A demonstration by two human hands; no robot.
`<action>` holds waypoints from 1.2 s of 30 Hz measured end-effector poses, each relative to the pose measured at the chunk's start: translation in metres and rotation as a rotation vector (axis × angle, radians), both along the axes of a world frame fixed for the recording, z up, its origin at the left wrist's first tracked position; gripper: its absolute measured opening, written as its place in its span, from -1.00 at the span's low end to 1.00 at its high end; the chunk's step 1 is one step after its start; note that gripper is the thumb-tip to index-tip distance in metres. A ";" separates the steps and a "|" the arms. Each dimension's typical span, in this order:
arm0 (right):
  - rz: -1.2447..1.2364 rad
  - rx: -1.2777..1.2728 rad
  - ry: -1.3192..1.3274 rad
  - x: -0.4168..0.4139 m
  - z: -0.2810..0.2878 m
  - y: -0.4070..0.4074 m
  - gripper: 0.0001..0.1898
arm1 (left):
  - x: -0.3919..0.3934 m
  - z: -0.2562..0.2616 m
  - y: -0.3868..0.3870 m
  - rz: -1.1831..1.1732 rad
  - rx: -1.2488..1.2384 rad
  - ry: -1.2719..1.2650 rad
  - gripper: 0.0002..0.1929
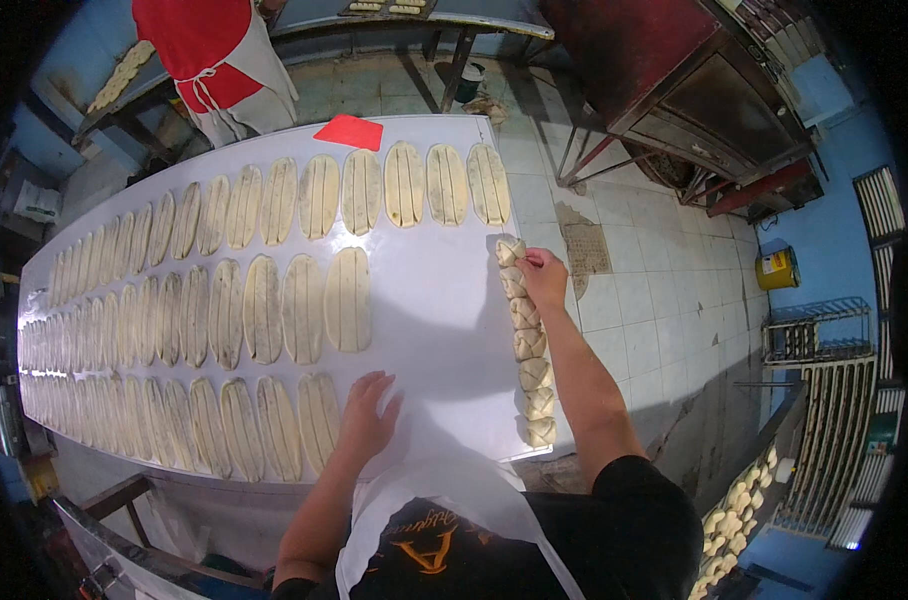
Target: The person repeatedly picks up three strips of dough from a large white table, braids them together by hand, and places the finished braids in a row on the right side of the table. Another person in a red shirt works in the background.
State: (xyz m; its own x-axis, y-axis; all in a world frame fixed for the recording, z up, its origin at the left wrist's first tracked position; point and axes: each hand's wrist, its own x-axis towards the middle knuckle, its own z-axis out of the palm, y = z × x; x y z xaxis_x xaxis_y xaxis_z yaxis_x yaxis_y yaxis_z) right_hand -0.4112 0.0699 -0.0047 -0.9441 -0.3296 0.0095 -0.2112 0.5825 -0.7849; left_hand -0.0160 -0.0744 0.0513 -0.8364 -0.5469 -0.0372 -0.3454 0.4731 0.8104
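Three rows of flat oval dough strips [347, 300], slit lengthwise, cover much of the white tabletop [439, 300]. Along the table's right edge stands a line of folded, braided-looking dough pieces [530, 343]. My right hand [544, 274] touches the far end of that line, its fingertips at the right side of the farthest folded piece [509, 252]; whether they grip it is hard to tell. Over the near part of the table is my left hand [371, 412], fingers apart and holding nothing, just right of the nearest row's last strip [319, 420]. A red flat scraper [350, 133] lies at the far edge.
A person in a red top and white apron [221, 67] stands beyond the table's far side. A dark red metal oven [694, 97] is at the upper right. Shaped dough pieces [731, 517] lie at the lower right. A yellow bucket [777, 268] sits by the blue wall.
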 end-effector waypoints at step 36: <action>0.397 0.255 0.273 -0.128 0.121 -0.150 -0.80 | 0.004 0.008 -0.028 0.110 -0.038 -0.042 -0.65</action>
